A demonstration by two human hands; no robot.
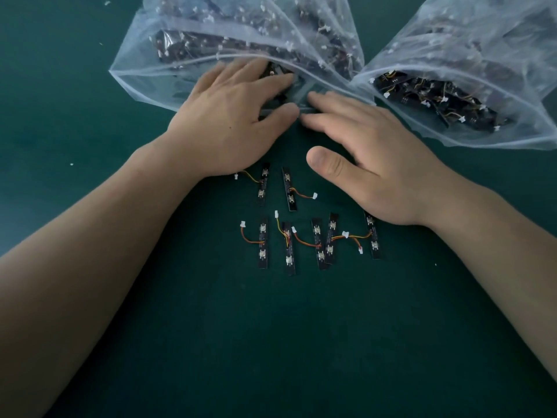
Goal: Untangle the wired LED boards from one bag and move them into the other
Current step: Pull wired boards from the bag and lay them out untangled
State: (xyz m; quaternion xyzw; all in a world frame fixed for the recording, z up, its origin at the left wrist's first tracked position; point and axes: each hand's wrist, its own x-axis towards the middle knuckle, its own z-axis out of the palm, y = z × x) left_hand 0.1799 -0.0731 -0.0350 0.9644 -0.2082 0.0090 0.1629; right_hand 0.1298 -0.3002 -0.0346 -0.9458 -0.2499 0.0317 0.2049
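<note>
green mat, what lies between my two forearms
Head view: loose wired LED boards lie in two rows on the green mat between the left forearm and right forearm.

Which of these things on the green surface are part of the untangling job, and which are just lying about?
Part of the job: left bag, right bag, seven loose LED boards, left hand, right hand.
Just lying about: white specks on the green mat.

Black LED boards point(263, 243), orange-yellow wires point(304, 242), white connectors point(243, 224) lie on dark green table point(271, 342).
</note>
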